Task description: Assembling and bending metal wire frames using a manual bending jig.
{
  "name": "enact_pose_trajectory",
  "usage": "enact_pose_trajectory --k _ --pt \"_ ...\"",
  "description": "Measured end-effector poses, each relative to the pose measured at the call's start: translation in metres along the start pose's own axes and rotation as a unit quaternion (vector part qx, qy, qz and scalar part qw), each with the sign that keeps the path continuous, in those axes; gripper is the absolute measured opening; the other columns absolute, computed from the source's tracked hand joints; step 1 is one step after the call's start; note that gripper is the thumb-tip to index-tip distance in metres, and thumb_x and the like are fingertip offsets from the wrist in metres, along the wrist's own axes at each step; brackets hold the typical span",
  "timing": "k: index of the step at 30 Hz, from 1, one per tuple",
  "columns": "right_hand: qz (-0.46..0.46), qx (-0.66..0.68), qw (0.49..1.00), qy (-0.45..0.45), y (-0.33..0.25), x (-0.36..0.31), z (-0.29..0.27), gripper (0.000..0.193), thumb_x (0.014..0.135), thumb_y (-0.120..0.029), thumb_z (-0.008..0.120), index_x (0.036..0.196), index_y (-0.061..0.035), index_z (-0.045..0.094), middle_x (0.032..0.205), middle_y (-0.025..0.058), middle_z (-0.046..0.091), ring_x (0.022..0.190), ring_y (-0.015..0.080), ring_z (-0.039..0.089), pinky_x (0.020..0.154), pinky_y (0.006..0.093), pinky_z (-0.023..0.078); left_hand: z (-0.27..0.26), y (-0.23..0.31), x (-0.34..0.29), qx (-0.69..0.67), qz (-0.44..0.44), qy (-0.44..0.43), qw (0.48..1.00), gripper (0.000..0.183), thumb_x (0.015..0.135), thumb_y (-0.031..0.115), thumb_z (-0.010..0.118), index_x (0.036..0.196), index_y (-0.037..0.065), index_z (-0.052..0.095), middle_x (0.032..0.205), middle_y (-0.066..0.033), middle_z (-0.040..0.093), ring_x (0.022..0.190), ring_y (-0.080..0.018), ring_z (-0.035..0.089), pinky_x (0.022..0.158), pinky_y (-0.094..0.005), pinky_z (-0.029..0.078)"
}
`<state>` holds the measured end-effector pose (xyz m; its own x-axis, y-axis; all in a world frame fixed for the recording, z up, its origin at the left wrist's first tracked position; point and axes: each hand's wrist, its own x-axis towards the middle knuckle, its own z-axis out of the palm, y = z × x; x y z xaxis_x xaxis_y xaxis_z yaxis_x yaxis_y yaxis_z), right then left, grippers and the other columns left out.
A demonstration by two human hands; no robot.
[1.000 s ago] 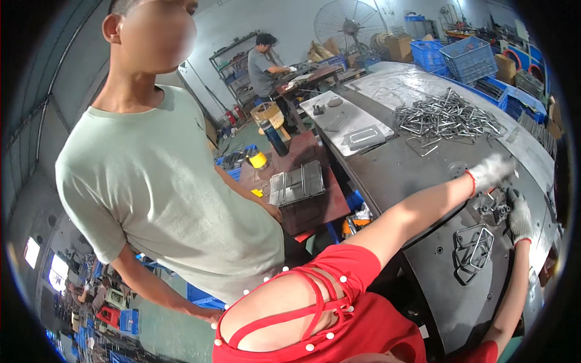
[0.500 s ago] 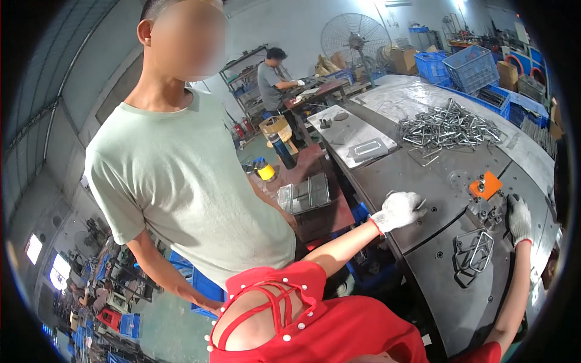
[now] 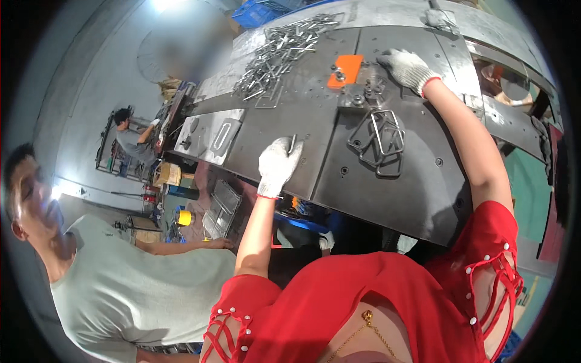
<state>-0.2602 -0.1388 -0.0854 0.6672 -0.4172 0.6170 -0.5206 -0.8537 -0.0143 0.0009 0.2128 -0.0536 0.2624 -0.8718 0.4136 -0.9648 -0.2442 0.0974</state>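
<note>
My left hand (image 3: 277, 164), in a white knit glove, is held over the dark metal table, its fingers closed round a thin metal rod (image 3: 293, 143) whose end sticks up past them. My right hand (image 3: 407, 69), also gloved, lies beside the steel bending jig (image 3: 366, 94) on its far right side. Its fingers look curled, and what they grip, if anything, is hidden. An orange plate (image 3: 346, 70) sits at the jig's left. Several bent wire frames (image 3: 380, 142) lie overlapping just on the near side of the jig.
A heap of bent metal rods (image 3: 281, 51) covers the table's far left, with one loose wire frame (image 3: 269, 98) at its near edge. A pale board (image 3: 209, 136) holds a rectangular loop. At the left stands a person in a light green shirt (image 3: 145, 272); another works farther back.
My view has swung to the right and down, so the table now fills the middle. The left hand still holds the rod; the right hand stays beside the jig.
</note>
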Motion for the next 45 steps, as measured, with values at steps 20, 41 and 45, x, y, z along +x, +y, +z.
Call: enact_pose_trajectory --k 20,41,45 --pt "0.085 0.129 0.980 -0.125 0.011 0.012 -0.006 0.034 0.095 -0.010 0.048 0.125 -0.0009 0.062 0.133 0.0207 0.059 0.124 0.0401 0.054 0.105 0.0425 0.044 -0.006 0.008 0.005 -0.019 -0.034 -0.016 0.999 0.033 0.087 0.040 0.064 0.082 0.008 0.067 0.082 -0.0158 0.067 0.079 -0.0374 0.067 0.069 -0.0495 0.052" --pt "0.080 0.413 0.885 -0.198 0.143 0.025 0.078 0.048 0.103 -0.010 0.040 0.149 0.0039 0.040 0.150 0.0160 0.048 0.137 0.0256 0.046 0.115 0.0351 0.033 0.000 0.047 0.001 -0.062 -0.044 0.015 0.997 0.041 0.080 0.046 0.059 0.079 0.006 0.071 0.077 -0.0192 0.069 0.075 -0.0406 0.068 0.067 -0.0517 0.054" --pt "0.036 0.264 0.928 -0.261 0.071 0.040 0.057 0.047 0.101 -0.012 0.040 0.144 0.0068 0.046 0.147 0.0200 0.051 0.136 0.0262 0.047 0.115 0.0357 0.033 -0.041 0.025 -0.035 -0.163 -0.172 0.178 0.955 0.044 0.089 0.048 0.056 0.090 0.006 0.069 0.089 -0.0216 0.068 0.083 -0.0419 0.066 0.073 -0.0505 0.054"
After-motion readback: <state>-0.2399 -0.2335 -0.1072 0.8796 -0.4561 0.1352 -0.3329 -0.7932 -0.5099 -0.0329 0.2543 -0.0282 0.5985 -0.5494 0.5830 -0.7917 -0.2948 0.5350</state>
